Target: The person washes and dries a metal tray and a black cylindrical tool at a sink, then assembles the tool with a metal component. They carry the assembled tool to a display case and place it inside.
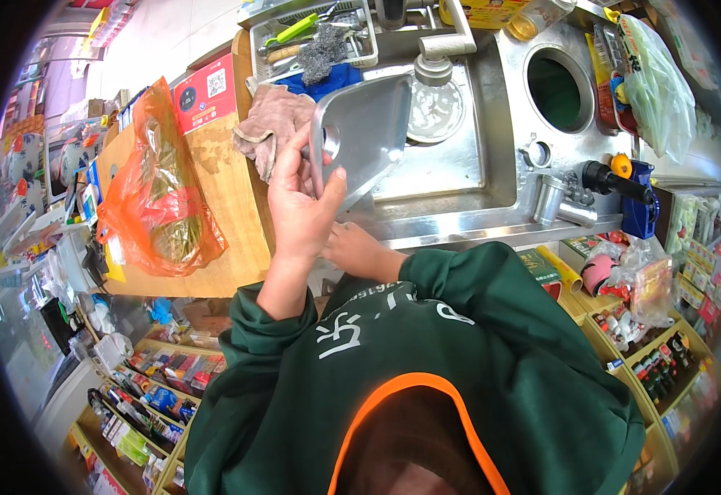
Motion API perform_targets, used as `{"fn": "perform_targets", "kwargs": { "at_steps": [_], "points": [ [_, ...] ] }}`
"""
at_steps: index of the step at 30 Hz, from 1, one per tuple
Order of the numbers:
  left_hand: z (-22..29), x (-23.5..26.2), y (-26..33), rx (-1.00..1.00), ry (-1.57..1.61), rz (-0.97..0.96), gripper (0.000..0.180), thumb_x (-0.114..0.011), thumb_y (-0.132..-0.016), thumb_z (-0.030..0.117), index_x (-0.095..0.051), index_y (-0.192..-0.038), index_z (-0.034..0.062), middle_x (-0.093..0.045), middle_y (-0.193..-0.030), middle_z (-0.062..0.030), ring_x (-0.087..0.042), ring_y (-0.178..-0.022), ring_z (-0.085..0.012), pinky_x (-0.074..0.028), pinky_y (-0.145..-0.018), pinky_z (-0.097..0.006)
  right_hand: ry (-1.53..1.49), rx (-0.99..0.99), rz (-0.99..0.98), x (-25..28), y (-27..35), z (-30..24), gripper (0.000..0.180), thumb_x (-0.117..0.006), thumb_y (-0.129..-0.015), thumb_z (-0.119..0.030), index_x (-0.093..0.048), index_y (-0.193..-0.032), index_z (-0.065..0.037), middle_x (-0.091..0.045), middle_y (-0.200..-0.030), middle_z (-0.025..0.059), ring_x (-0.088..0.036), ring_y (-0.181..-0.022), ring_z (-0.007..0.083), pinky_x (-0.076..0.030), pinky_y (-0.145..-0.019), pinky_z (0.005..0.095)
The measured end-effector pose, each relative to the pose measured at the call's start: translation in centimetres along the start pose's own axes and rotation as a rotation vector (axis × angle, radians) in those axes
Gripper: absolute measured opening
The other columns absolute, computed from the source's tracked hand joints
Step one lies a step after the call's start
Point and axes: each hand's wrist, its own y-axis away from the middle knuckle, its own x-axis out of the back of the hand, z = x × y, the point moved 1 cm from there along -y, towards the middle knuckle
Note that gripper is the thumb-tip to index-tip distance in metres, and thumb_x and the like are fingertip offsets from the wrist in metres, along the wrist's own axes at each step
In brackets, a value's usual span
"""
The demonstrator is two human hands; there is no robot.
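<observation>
My left hand (301, 198) grips a shiny metal tray (368, 124) by its left side, fingers behind it and thumb in front. The tray is tilted up over the sink's left edge and has a round hole near my fingers. Just below, my right hand (359, 250) is close to my body with its fingers curled; whatever they hold is hidden. A pinkish-brown cloth (271, 124) lies beyond my left hand, partly covered by it. The steel sink (492, 124) lies behind the tray, with a round, pale drain piece (436, 111) in it.
A faucet (447, 48) reaches over the sink. A white basket (368, 56) holds scrubbers and tools. At right stand a metal cylinder (548, 200) and a black-handled piece (616, 181) beside a round opening (558, 91). An orange plastic bag (162, 198) rests on the wooden counter (236, 247).
</observation>
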Motion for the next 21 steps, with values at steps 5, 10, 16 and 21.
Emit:
{"fn": "perform_targets", "kwargs": {
  "at_steps": [5, 10, 16, 21],
  "points": [
    [-0.1, -0.1, -0.2, -0.049, -0.019, -0.015, 0.062, -0.063, -0.080, -0.009, -0.045, -0.138, 0.0009, -0.052, -0.102, -0.0022, -0.054, -0.096, -0.0083, -0.046, -0.085, -0.022, 0.176, -0.071, -0.181, 3.2, 6.0, 3.3, 0.025, -0.065, -0.076, -0.016, -0.066, -0.101, -0.011, -0.056, -0.115, 0.0114, -0.054, -0.108, 0.0292, -0.048, -0.085, 0.0422],
    [-0.4, -0.1, 0.1, -0.002, 0.016, 0.003, 0.061, -0.063, -0.080, -0.008, -0.045, -0.138, 0.0014, -0.050, -0.101, -0.0014, -0.054, -0.095, -0.0081, -0.046, -0.083, -0.021, 0.271, 0.006, -0.186, 11.2, 13.6, 8.6, 0.043, -0.068, -0.073, -0.018, -0.063, -0.115, -0.016, -0.054, -0.112, 0.0134, -0.056, -0.102, 0.0303, -0.050, -0.085, 0.0409],
    [-0.7, 0.1, -0.2, -0.031, 0.044, 0.018, 0.060, -0.063, -0.081, -0.008, -0.045, -0.137, 0.0014, -0.049, -0.102, -0.0004, -0.053, -0.092, -0.0066, -0.045, -0.077, -0.018, 0.286, -0.642, 0.378, 13.1, 12.8, 10.5, 0.044, -0.069, -0.073, -0.015, -0.061, -0.116, -0.011, -0.055, -0.109, 0.0182, -0.057, -0.099, 0.0355, -0.051, -0.084, 0.0407],
    [-0.7, 0.2, -0.3, -0.046, 0.021, 0.019, 0.058, -0.065, -0.082, -0.005, -0.045, -0.137, 0.0001, -0.050, -0.105, -0.0015, -0.051, -0.095, -0.0081, -0.043, -0.080, -0.020, 0.133, -0.067, -0.232, 11.6, 15.7, 6.8, 0.047, -0.073, -0.066, -0.015, -0.063, -0.112, -0.016, -0.054, -0.111, 0.0144, -0.056, -0.102, 0.0314, -0.049, -0.085, 0.0420]
  ]
}}
